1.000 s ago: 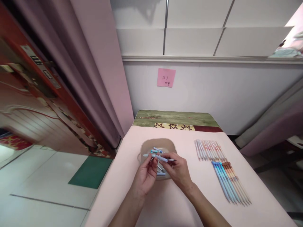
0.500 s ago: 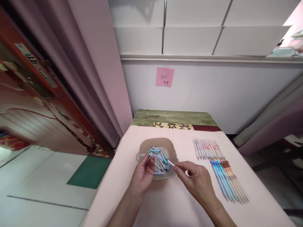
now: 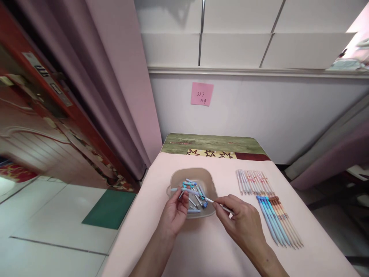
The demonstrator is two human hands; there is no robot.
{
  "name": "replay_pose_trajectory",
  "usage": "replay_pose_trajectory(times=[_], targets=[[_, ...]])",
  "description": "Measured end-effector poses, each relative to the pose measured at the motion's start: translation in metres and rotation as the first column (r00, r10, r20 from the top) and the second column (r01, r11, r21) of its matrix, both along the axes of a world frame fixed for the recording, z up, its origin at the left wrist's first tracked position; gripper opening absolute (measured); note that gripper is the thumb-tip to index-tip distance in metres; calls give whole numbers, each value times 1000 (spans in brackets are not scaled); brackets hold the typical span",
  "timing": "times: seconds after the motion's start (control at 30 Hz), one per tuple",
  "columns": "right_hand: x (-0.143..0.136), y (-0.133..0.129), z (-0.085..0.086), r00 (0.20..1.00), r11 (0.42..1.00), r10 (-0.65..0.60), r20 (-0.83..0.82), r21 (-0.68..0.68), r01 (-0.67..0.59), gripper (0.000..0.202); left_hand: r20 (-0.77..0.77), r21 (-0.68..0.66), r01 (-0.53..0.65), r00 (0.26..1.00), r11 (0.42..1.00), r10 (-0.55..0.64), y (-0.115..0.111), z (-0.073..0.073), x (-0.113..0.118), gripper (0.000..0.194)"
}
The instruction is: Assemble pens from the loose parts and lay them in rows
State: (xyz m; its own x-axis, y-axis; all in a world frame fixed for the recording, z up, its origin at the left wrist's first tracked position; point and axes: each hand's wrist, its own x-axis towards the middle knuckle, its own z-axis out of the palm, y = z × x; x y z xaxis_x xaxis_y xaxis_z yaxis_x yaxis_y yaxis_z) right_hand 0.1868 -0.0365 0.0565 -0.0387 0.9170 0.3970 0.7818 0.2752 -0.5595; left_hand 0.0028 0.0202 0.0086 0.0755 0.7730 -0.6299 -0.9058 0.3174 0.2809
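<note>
My left hand (image 3: 175, 212) pinches a pale blue-lavender pen barrel (image 3: 191, 191) above the near side of a beige basin (image 3: 205, 176). A thin white pen refill (image 3: 210, 200) is gripped between the thumb and fingers of my right hand (image 3: 243, 221). It slants from near the barrel's right end, under my fingers, and out past them. Whether its tip touches the barrel I cannot tell. Inside the basin lie several loose blue pen parts (image 3: 193, 211) and thin refills. My left fingers hide part of the barrel.
To the right on the pink-covered table (image 3: 225, 250) lie two rows of assembled pens: pale ones with red patterns (image 3: 255, 182) behind, blue and brown-topped ones (image 3: 278, 223) in front. A pink note (image 3: 201, 94) sticks to the wall. An ornate red door (image 3: 57, 127) stands at left.
My right hand has shifted slightly right, and more of the white refill shows, now reaching past my fingers. The left hand keeps its hold on the barrel. The view has moved slightly.
</note>
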Motion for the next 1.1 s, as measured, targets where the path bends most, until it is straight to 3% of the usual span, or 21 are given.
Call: replay_pose_trajectory(times=[0.43,0.57,0.77,0.9,1.1], targets=[[-1,0,-3,995,1000,2,101,16,-3,14,-102,33,-12,995,999,15,-7,0,9,10],[-7,4,-5,997,1000,26,69,-3,-26,24,-74,17,16,997,1000,-15,-9,-1,15,10],[-14,5,-2,983,981,106,-149,-145,-128,34,-11,-20,68,998,998,-68,-10,-4,17,6],[-9,7,-1,930,961,198,-310,-127,-247,53,35,-17,86,996,996,-85,-9,-1,15,8],[-10,25,-31,851,950,259,-457,-37,-310,20,87,18,129,988,992,-130,-11,6,18,12]])
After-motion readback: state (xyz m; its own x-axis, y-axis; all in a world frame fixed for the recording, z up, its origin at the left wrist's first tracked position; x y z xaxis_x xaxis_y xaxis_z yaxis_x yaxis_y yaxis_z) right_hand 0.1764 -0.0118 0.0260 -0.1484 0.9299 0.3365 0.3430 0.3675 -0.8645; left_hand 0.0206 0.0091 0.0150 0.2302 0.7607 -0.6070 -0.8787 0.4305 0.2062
